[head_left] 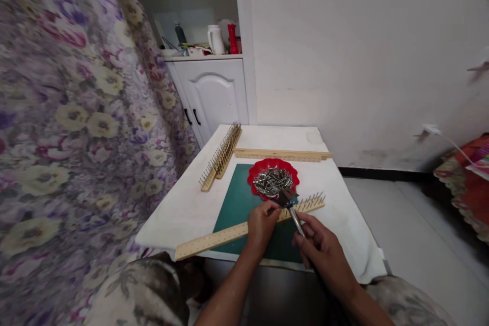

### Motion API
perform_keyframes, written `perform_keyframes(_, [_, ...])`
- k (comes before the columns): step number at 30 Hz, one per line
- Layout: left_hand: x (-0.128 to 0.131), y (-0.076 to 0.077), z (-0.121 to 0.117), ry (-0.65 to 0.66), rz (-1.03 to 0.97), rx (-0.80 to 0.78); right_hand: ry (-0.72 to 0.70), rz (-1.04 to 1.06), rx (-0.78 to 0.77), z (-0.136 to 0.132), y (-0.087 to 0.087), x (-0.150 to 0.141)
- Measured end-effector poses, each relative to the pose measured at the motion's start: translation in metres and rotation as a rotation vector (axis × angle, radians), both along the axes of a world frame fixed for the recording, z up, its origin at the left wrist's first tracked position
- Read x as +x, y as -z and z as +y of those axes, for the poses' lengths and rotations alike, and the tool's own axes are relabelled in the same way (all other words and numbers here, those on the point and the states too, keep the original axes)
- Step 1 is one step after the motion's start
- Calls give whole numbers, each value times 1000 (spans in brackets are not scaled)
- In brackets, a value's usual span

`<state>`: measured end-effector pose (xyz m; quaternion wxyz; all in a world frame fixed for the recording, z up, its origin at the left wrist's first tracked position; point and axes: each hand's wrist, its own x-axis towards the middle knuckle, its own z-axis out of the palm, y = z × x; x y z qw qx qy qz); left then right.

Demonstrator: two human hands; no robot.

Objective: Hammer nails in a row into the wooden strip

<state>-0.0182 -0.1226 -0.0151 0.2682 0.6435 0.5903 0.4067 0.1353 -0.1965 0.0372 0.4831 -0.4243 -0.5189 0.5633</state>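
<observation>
Camouflage-like patterned trouser legs point(137, 290), yours, sit nearest the camera, either side of the near counter point(183, 211) edge; your forearms reach forward between them. Left hand point(262, 221): over the middle of a pale wooden strip point(214, 239), thumb and fingers drawn together near the hammer head; whether they close on a nail, you cannot tell from this view. Right hand point(323, 247): gripping the hammer point(296, 219) by its handle, silver shaft slanting up and left to a dark head; the head overlaps the near side of the bowl in view, its height over the strip unclear.

Strip position: slantwise across a green mat point(233, 198), left end near the front edge of the counter, right end beyond the mat; small dots run along the left part, and standing nails point(311, 201) line the right part. Just behind the strip: a red scalloped bowl point(251, 178), partly on the mat, holding a heap of loose nails point(273, 182).

Farther left on the white-covered counter: nail-studded strips point(229, 150), side by side; behind the bowl, more wooden strips point(282, 154) lie crosswise. Background: floral curtain point(99, 86) at left; white cabinet point(217, 91), with a white jug point(216, 39) and a red bottle point(232, 39) on top.
</observation>
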Motion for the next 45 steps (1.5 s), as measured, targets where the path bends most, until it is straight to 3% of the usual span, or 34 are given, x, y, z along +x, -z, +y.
perform_keyframes(13, [-1, 1, 1, 21, 10, -11, -24, -10, -14, 0, 4, -2])
perform_keyframes(20, [-2, 1, 0, 28, 5, -30, 44, 45, -2, 2, 3, 2])
perform_keyframes(25, [-11, -9, -1, 95, 1, -6, 59, 104, -2, 3, 3, 6])
perform_keyframes(29, [-21, -34, 21, 46, 123, 101, 76, 118, 6, 5, 4, 9])
perform_keyframes(32, [-20, -50, 54, 55, 375, 157, 98, 113, 10, 6, 4, 11])
perform_keyframes(34, [-15, -55, 76, 36, 590, 93, 104, 114, 5, 6, 3, 11])
perform_keyframes(36, [-8, -54, 95, 18, 754, -2, 107, 123, -1, 6, 2, 10])
perform_keyframes(39, [0, -47, 111, 4, 833, -91, 113, 138, -6, 5, -3, 9])
perform_keyframes(45, [4, -41, 117, -28, 854, -161, 113, 170, 0, 4, -9, 9])
